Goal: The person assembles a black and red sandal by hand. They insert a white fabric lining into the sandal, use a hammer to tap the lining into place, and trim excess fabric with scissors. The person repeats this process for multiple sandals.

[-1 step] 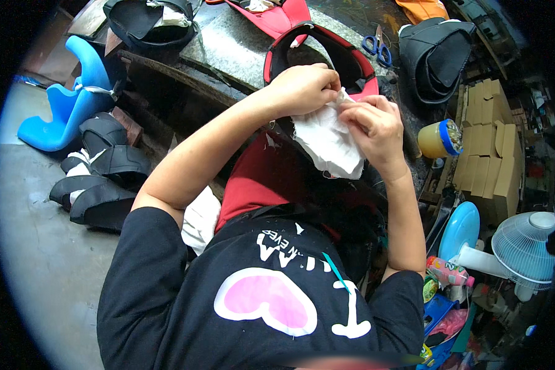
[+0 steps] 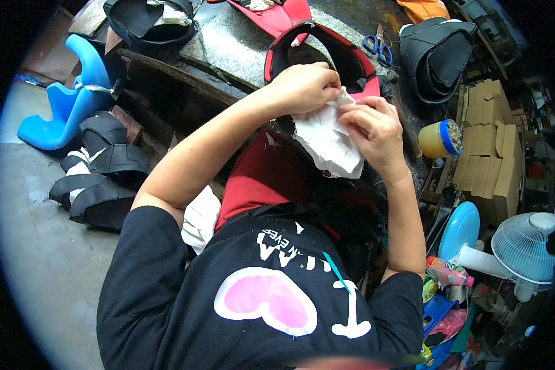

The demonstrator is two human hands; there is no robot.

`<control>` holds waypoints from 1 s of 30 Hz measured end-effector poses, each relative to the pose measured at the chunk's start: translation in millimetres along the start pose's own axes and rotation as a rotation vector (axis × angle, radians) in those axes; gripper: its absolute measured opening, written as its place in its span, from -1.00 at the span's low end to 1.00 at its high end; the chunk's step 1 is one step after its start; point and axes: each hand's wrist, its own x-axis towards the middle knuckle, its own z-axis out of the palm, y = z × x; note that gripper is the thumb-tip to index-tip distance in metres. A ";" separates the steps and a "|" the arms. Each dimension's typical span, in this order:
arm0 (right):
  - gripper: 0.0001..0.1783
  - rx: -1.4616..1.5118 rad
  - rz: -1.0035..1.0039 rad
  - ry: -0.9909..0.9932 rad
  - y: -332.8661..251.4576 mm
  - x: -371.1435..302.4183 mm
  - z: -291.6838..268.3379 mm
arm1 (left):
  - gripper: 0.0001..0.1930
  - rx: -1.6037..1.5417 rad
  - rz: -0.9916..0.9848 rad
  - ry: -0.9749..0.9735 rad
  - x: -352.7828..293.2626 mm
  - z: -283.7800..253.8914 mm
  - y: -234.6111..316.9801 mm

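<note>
My left hand [image 2: 311,86] and my right hand [image 2: 374,131] are close together near the table's front edge, each with fingers pinched on a white cloth [image 2: 328,140]. The cloth's upper edge is drawn up between my fingertips, and its frayed lower part hangs over my lap. Right behind my hands a red and black curved, padded piece [image 2: 369,66] stands open like a shell. Whether the cloth joins it is hidden by my fingers. Scissors with blue handles [image 2: 381,54] lie to the right of that piece.
Black curved pieces rest on the table at right [image 2: 436,58] and far left [image 2: 148,28], with more stacked on the floor [image 2: 108,203]. A blue curved form [image 2: 83,98] stands left. At right are a blue-rimmed jar [image 2: 435,139], cardboard boxes [image 2: 484,160] and a fan [image 2: 524,246].
</note>
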 end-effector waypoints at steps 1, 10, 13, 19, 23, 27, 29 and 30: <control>-0.87 0.045 -0.011 -0.008 -2.3 -3.7 0.4 | -0.67 0.014 -0.045 -0.021 1.4 1.0 0.6; -0.76 -0.031 -0.017 0.025 -5.3 -14.2 6.5 | -0.72 0.034 -0.076 0.077 -1.6 -1.2 10.2; -0.63 -0.014 0.100 0.093 -9.5 -15.7 11.1 | -0.71 -0.047 -0.102 0.124 -8.1 -2.5 5.6; -0.62 -0.061 0.115 -0.026 -8.9 -16.2 15.5 | -0.76 0.002 -0.091 0.093 -7.7 -4.4 0.5; -0.80 -0.073 0.079 -0.025 -6.1 -15.9 15.9 | -0.80 -0.145 -0.239 0.166 -5.5 -9.7 -2.1; -0.83 -0.078 0.078 -0.018 -5.1 -17.0 17.6 | -0.84 -0.135 0.017 0.242 -8.6 -9.2 -1.4; -0.84 -0.088 0.075 -0.017 -4.9 -17.6 18.9 | -0.80 -0.070 0.159 0.209 -14.5 -5.9 1.0; -0.83 -0.093 0.071 -0.020 -4.9 -17.8 19.5 | -0.74 0.034 0.235 0.179 -17.1 -5.3 1.5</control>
